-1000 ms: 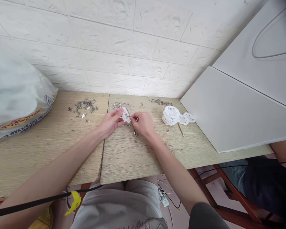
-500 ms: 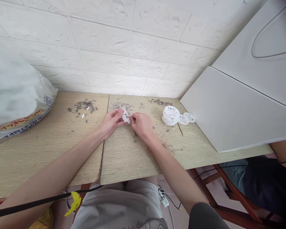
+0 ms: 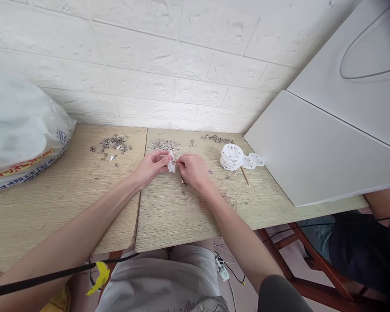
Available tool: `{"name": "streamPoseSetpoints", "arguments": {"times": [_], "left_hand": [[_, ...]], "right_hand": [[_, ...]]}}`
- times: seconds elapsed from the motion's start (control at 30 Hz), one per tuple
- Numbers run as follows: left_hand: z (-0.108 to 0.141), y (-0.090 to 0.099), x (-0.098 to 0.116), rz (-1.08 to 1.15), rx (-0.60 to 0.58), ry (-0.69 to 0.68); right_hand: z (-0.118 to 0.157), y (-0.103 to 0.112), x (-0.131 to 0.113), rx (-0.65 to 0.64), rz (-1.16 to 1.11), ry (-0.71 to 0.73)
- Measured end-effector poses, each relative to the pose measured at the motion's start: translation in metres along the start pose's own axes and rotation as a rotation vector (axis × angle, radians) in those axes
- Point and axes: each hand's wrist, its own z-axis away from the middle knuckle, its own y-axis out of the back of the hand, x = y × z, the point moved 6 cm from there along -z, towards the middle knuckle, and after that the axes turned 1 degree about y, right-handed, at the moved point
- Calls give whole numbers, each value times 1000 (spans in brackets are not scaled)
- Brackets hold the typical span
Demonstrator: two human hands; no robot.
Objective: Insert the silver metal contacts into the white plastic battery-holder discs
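Observation:
My left hand (image 3: 152, 168) pinches a white plastic piece (image 3: 172, 161) above the wooden table. Close on its right, my right hand (image 3: 192, 170) is closed, fingertips at the piece, on a thin object too small to make out. Small metal parts (image 3: 183, 183) lie just below the right fingertips. Behind the hands is a spread of small flat metal pieces (image 3: 164, 145). Stacked white plastic rings (image 3: 231, 157) stand to the right, with further white rings (image 3: 253, 160) leaning beside them.
More metal parts (image 3: 114, 144) are heaped at left, others (image 3: 217, 139) near the wall. A wooden stick (image 3: 245, 176) lies by the rings. A big plastic bag (image 3: 22, 130) stands far left, a white panel (image 3: 321, 151) at right. Another person's arm (image 3: 384, 206) shows at the right edge.
The white piece has turned in my left hand and now shows more edge-on. My right hand stays close beside it. The whole view has shifted slightly.

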Motion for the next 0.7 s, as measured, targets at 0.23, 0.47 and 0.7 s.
{"name": "streamPoseSetpoints", "arguments": {"times": [0.23, 0.47, 0.7], "left_hand": [[1, -2, 0, -48, -30, 11], [1, -2, 0, -103, -14, 9], [1, -5, 0, -174, -16, 7]], "right_hand": [[0, 0, -5, -67, 116, 61], [-1, -3, -8, -122, 203, 107], [-2, -4, -11, -146, 257, 147]]}}
